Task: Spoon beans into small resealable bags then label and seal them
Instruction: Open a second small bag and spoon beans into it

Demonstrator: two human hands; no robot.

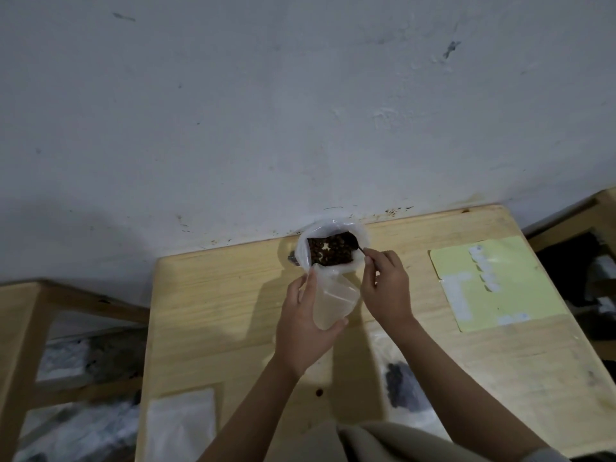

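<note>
two hands working over the wooden table (213,295). left hand (308,323) gripping a small clear bag (335,300), holding it just beside the big bag of beans (331,250) by the wall. right hand (386,288) pinching a spoon (355,243), dipping its bowl into the beans. lying near the right edge, a yellow label sheet (500,281).

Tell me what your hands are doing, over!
Left hand holds empty small bag. Right hand pinches spoon in bean bag. Nothing blocking.
</note>
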